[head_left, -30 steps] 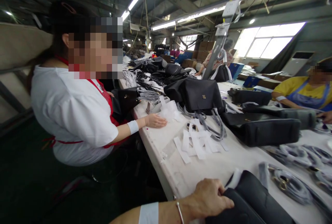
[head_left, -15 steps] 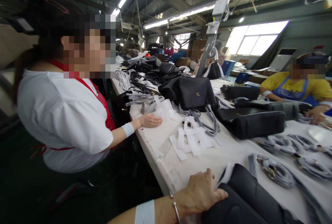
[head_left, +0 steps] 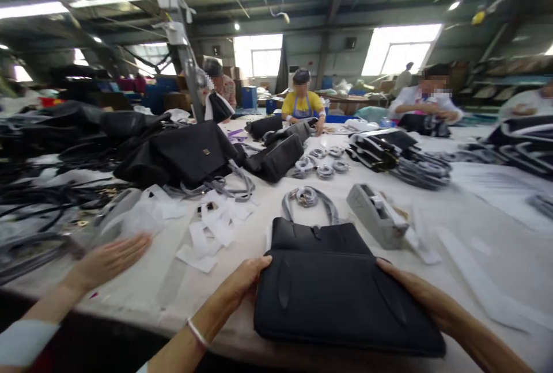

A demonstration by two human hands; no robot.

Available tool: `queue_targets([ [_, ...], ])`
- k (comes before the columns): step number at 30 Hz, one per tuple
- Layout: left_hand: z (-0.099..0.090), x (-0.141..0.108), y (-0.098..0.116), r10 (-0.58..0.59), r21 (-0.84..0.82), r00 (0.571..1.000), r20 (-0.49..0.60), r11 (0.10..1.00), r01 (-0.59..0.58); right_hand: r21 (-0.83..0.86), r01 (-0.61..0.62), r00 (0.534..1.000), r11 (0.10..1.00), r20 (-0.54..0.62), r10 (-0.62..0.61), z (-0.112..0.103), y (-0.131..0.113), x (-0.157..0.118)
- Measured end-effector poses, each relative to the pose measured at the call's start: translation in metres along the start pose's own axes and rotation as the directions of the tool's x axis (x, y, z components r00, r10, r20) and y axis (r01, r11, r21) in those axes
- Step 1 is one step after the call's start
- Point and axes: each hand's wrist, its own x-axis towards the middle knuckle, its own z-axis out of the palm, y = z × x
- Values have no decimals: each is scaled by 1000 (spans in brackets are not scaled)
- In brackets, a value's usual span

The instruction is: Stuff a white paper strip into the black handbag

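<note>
A black handbag (head_left: 341, 298) lies near the table's front edge, its broad panel toward me and its grey-wrapped handles (head_left: 328, 205) stretched out behind. My left hand (head_left: 246, 281) grips the bag's left upper corner, thumb on top and the other fingers mostly hidden. At the opposite corner my right hand (head_left: 417, 286) holds the bag's side, its fingers partly out of sight beneath or behind it. A coiled, wrapped strap (head_left: 306, 196) rests between the handles. Right of the bag stands a grey tape dispenser (head_left: 377, 214).
At left a co-worker's hand (head_left: 114, 255) lies over the table beside white paper strips (head_left: 211, 232). Black bags (head_left: 185, 154) are heaped behind, with more coiled straps (head_left: 325, 171) beyond. A stack of wrapped black pieces (head_left: 380, 151) lies farther right. Several people sit across the table.
My view has swung right, from the co-worker beside me to the bag in front. My left hand still touches the bag; my right hand now shows on its other side.
</note>
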Motion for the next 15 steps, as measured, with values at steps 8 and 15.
queue_targets([
  [8,21,-28,-1,-116,-233,993,-1,966,113,200,-20,991,980,132,-6,6,17,-1],
  [15,18,-18,18,-369,-304,929,-25,888,345,82,75,994,994,-84,-68,1,29,19],
])
